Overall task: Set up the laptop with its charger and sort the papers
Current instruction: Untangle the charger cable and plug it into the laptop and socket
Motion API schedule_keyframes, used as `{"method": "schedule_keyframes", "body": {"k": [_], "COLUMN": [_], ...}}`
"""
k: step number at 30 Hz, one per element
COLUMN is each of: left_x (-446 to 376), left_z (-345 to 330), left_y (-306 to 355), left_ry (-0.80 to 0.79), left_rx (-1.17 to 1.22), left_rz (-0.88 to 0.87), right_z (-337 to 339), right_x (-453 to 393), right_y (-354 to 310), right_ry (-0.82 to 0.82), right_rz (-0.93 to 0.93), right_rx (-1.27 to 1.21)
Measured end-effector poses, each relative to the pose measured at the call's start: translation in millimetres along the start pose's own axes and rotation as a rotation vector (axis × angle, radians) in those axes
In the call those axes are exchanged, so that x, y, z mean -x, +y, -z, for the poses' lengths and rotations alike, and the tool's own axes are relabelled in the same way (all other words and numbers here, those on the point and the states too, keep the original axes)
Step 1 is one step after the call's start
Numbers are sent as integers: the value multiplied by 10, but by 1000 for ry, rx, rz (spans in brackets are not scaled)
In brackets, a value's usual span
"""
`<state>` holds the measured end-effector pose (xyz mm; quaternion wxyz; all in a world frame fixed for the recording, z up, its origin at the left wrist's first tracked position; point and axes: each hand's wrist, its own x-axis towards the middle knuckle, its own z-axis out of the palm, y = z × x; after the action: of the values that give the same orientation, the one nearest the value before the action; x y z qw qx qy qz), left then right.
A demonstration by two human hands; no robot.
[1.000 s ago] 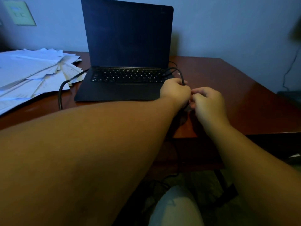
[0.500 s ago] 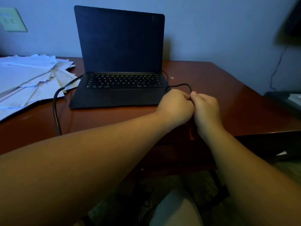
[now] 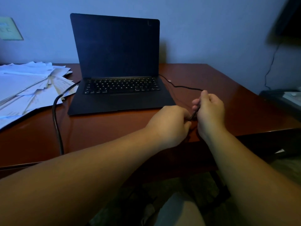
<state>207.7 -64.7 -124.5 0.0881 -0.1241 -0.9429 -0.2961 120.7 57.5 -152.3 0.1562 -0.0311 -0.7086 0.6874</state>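
A black laptop (image 3: 117, 88) stands open with a dark screen on the brown desk (image 3: 219, 88). A thin black charger cable (image 3: 182, 86) runs from behind the laptop's right side across the desk into my right hand (image 3: 210, 111), whose fingers are closed on it. A short stretch of cable shows between the two hands. My left hand (image 3: 171, 126) pinches that same cable just left of the right hand, near the desk's front edge. A messy pile of white papers (image 3: 27, 88) lies at the desk's left.
A thicker black cord (image 3: 56, 121) curves from the laptop's left side over the desk's front edge. A pale wall plate (image 3: 9, 30) sits on the left wall. Dark objects and a hanging wire (image 3: 270, 67) are at the far right.
My hands have drawn slightly apart, the right one lifting and moving right along the cable. The cable loop by the laptop has straightened across the desk. The camera has shifted a little.
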Motion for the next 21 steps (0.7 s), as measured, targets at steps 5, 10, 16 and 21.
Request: {"method": "schedule_keyframes", "body": {"k": [5, 10, 16, 21], "left_x": [-67, -280, -619, -899], "left_z": [35, 69, 182, 233], "left_y": [-48, 30, 117, 149], "left_ry": [7, 102, 241, 284], "left_rx": [173, 850, 1185, 1374], "left_rz": [59, 276, 420, 512], "right_z": [-16, -51, -64, -32], "right_x": [23, 112, 173, 153], "right_y": [-22, -79, -128, -54], "right_ry": [-123, -166, -290, -503], "right_rz": [-12, 40, 49, 180], "right_rx": [-104, -108, -76, 152]}}
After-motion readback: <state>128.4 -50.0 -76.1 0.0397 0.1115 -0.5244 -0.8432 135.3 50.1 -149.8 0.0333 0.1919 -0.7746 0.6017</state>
